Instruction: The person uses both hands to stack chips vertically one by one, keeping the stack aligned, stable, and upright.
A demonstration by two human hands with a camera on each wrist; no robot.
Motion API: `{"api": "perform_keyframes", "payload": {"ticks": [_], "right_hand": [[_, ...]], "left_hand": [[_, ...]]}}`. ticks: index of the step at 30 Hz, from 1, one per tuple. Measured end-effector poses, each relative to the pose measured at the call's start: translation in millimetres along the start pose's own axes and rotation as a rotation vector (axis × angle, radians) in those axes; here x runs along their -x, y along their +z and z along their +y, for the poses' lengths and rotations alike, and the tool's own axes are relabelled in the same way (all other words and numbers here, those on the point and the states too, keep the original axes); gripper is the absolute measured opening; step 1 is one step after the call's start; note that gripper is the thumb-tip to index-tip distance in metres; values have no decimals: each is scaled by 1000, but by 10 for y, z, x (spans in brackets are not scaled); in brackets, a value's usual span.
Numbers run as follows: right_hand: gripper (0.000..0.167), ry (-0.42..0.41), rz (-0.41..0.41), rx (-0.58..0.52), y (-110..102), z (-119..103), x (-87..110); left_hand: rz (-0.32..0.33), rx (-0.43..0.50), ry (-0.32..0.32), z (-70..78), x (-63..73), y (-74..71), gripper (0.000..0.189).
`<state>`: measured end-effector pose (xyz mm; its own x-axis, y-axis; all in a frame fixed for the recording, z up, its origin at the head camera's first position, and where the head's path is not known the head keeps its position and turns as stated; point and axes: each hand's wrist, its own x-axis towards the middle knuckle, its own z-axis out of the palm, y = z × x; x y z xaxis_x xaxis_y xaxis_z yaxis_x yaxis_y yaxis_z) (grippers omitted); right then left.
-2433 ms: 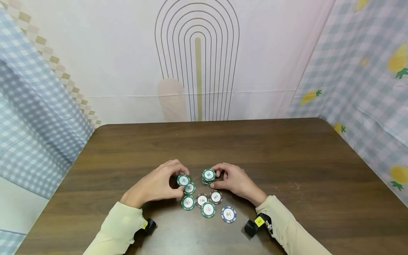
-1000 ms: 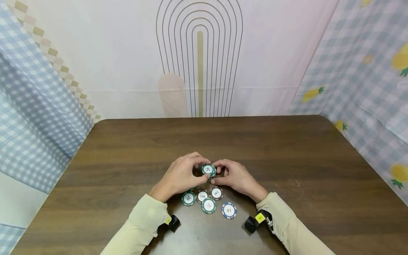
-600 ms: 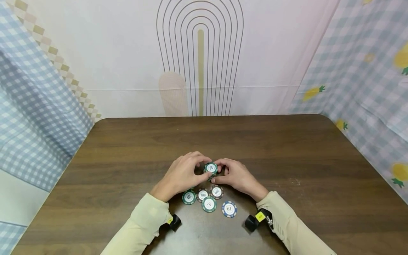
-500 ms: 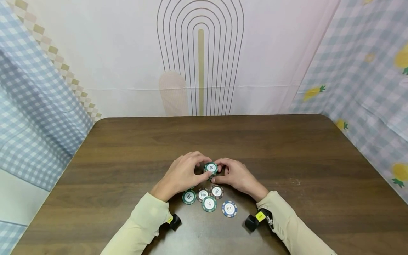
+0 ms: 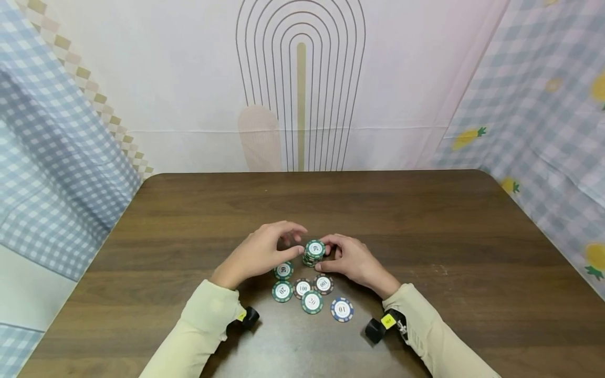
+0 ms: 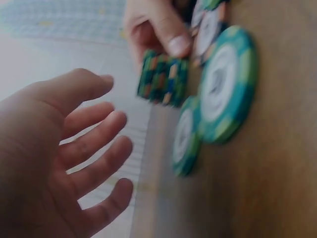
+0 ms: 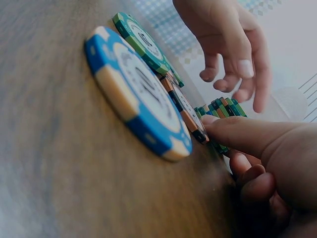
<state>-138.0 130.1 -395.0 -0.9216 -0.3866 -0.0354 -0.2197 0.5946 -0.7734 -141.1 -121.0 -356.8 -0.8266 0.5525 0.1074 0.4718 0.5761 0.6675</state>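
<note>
Standing on the brown tabletop, a stack of green chips sits between the two hands, with loose chips spread on the person's side of it. Nearest to the left are a green 20 chip, its upper edge partly covered by the left hand, and a second green chip just below. Beside them lie two dark 100 chips, a third green chip overlapping the left one's edge in the head view, and a blue 10 chip a little apart to the right. White cloth with printed arches hangs behind the far edge, flanked by checked cloths. The right hand grips the stack's side between thumb and fingers; the left hand is released, its fingers loosely spread and apart from the stack. Half a second ago the left thumb and fingers held the top of the stack; now they have drawn back leftward, leaving its upper chips and the nearer green 20 chip in plain sight. The right hand and the other loose chips keep their arrangement.
</note>
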Motion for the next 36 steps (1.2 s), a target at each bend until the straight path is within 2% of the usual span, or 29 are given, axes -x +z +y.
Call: {"api": "perform_keyframes", "payload": {"ticks": [3, 8, 12, 16, 25, 32, 36], "right_hand": [[40, -6, 1, -3, 2, 0, 3], [40, -8, 5, -9, 2, 7, 8], [40, -5, 4, -11, -2, 23, 12], [40, -4, 2, -8, -3, 26, 12], [40, -18, 3, -5, 1, 11, -6], [39, -17, 1, 1, -2, -6, -6], [40, -11, 4, -1, -1, -1, -6]], "left_hand": [[-54, 60, 9, -52, 35, -104, 34], [-207, 122, 23, -168, 104, -244, 33], [-319, 148, 52, -282, 146, -278, 39], [-384, 157, 53, -349, 165, -259, 44], [-401, 170, 1, -398, 192, -236, 49], [-397, 151, 5, -365, 185, -228, 49], [-394, 126, -20, -338, 179, -218, 47]]}}
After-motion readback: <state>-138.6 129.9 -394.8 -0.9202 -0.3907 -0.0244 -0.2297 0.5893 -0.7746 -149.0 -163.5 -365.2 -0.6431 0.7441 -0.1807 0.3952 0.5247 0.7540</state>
